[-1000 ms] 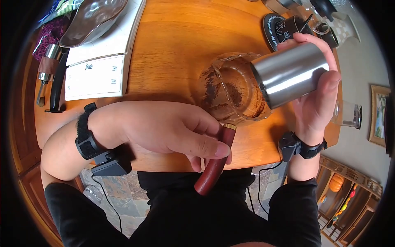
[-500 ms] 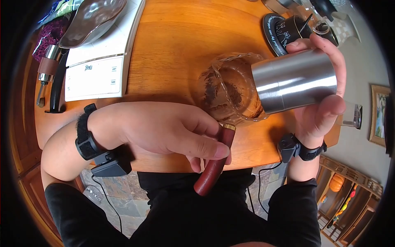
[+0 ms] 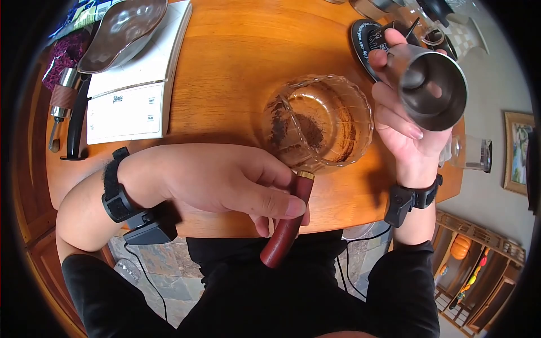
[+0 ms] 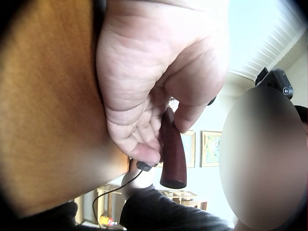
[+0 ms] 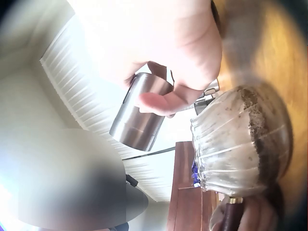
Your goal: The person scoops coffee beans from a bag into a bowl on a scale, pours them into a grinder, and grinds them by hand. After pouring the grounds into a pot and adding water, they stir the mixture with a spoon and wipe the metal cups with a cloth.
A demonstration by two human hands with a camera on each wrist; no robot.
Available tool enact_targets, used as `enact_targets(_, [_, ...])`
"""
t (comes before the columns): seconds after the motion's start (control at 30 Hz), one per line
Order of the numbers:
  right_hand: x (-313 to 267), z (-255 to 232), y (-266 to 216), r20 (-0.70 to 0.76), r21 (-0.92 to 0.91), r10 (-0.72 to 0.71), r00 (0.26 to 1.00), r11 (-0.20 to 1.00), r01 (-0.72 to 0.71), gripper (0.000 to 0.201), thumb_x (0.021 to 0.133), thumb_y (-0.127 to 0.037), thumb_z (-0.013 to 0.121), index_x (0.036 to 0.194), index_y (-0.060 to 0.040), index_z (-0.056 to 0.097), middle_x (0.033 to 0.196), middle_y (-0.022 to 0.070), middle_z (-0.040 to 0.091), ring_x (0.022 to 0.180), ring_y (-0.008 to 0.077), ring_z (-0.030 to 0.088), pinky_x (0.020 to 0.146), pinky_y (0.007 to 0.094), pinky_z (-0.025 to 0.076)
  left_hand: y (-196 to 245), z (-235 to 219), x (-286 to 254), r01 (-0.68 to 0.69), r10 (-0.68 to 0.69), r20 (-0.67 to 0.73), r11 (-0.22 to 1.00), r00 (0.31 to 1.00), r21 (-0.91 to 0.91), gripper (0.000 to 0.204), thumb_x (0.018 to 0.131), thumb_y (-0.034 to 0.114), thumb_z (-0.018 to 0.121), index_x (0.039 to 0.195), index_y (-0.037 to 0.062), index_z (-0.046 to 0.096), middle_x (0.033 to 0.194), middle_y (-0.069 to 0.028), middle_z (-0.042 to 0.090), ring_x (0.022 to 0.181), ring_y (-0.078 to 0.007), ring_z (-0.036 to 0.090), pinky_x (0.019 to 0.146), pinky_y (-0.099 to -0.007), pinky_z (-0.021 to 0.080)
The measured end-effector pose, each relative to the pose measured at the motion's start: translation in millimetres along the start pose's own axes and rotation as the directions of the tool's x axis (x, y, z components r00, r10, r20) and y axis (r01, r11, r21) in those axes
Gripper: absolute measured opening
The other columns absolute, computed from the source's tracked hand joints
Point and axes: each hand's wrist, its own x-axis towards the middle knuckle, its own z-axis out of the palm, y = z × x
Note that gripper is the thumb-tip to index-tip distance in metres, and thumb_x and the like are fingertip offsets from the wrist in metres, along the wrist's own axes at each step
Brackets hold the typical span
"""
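Left hand is gripping the dark red handle, thumb on top, with its brass collar meeting the near side of the glass bowl, which is sitting on the counter and holding brown powder, some of it clinging to the wall. Right hand is holding the metal cup up right of the bowl, fingers wrapping round it, mouth tilting toward the person. White scale is lying off to the left, carrying a dark dish.

Stl cup: tilted | gls bowl: brn pwdr in | red hndl: slanted
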Motion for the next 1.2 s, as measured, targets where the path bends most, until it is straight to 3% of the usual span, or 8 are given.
enact_targets(0.17, [0.8,3.1,-0.4,0.037,0.074,0.041,0.999,0.996,-0.043,0.067,0.094,-0.018,0.055,0.146,0.0075,0.022,0.127,0.0254,0.040,0.066,0.0167,0.047,0.039,0.0229,0.044,0.4,-0.2,0.0,0.008,-0.008,0.000,1.000,1.000,0.007,0.034,0.101,0.024,0.052,0.119,-0.0033,0.060,0.102,-0.0061,0.067,0.091,-0.0102,0.059,0.085,-0.0247,0.047])
enact_targets(0.53, [-2.9,0.3,-1.3,-0.043,-0.008,-0.002,0.999,1.000,0.001,0.075,0.093,-0.022,0.057,0.146,0.0096,0.015,0.125,0.0260,0.040,0.071,0.0194,0.052,0.038,0.0231,0.048,1.4,0.2,-0.4,0.013,-0.013,0.001,1.000,1.000,0.004,0.034,0.101,0.024,0.052,0.120,-0.0030,0.059,0.102,-0.0064,0.067,0.092,-0.0105,0.059,0.085,-0.0251,0.047])
enact_targets(0.63, [4.7,20.8,4.9,-0.144,-0.154,-0.070,0.987,0.987,0.047,0.079,0.092,-0.033,0.057,0.145,0.0107,0.019,0.128,0.0263,0.041,0.077,0.0209,0.053,0.057,0.0306,0.056,1.8,0.3,-0.6,0.015,-0.015,-0.001,1.000,1.000,0.009,0.034,0.101,0.024,0.052,0.120,-0.0030,0.059,0.101,-0.0062,0.067,0.092,-0.0104,0.059,0.086,-0.0251,0.047])
enact_targets(0.7, [6.8,44.0,22.6,-0.348,-0.309,-0.291,0.891,0.933,0.184,0.080,0.091,-0.038,0.056,0.145,0.0110,0.022,0.130,0.0272,0.042,0.081,0.0225,0.055,0.070,0.0333,0.057,1.1,0.1,-0.4,0.012,-0.012,0.001,1.000,1.000,0.001,0.034,0.101,0.024,0.052,0.120,-0.0029,0.059,0.100,-0.0058,0.067,0.092,-0.0104,0.059,0.086,-0.0251,0.047])
enact_targets(0.73, [0.4,29.8,16.9,-0.191,-0.261,-0.222,0.956,0.950,0.169,0.076,0.094,-0.043,0.051,0.143,0.0098,0.028,0.132,0.0294,0.042,0.092,0.0278,0.058,0.083,0.0332,0.054,0.5,0.1,-0.4,0.011,-0.011,0.003,1.000,1.000,-0.005,0.034,0.101,0.024,0.052,0.120,-0.0029,0.059,0.100,-0.0056,0.066,0.092,-0.0103,0.059,0.086,-0.0251,0.047])
enact_targets(0.9, [-3.3,25.4,14.5,-0.134,-0.199,-0.119,0.984,0.976,0.091,0.068,0.096,-0.045,0.047,0.142,0.0026,0.034,0.132,0.0285,0.042,0.079,0.0241,0.052,0.061,0.0273,0.053,-0.6,-0.9,0.1,0.004,-0.004,0.007,1.000,1.000,0.006,0.034,0.101,0.025,0.052,0.120,-0.0030,0.059,0.100,-0.0056,0.066,0.092,-0.0105,0.059,0.086,-0.0249,0.047])
enact_targets(1.07, [-0.7,-5.0,0.3,0.115,-0.077,-0.006,0.993,0.997,0.015,0.068,0.087,-0.025,0.068,0.137,0.0057,0.033,0.124,0.0207,0.045,0.071,0.0189,0.049,0.041,0.0215,0.045,0.8,-0.7,0.0,0.000,0.000,0.010,1.000,1.000,0.008,0.035,0.101,0.025,0.052,0.121,-0.0031,0.059,0.100,-0.0055,0.066,0.091,-0.0105,0.059,0.086,-0.0249,0.047])
enact_targets(1.2, [-0.1,0.2,1.4,0.126,0.031,0.001,0.992,1.000,-0.005,0.067,0.089,-0.025,0.065,0.138,0.0057,0.031,0.126,0.0215,0.042,0.080,0.0218,0.052,0.046,0.0243,0.050,-0.6,-0.2,0.0,0.014,-0.014,0.005,1.000,1.000,-0.010,0.035,0.101,0.025,0.051,0.121,-0.0031,0.059,0.100,-0.0052,0.066,0.091,-0.0103,0.059,0.086,-0.0250,0.047])
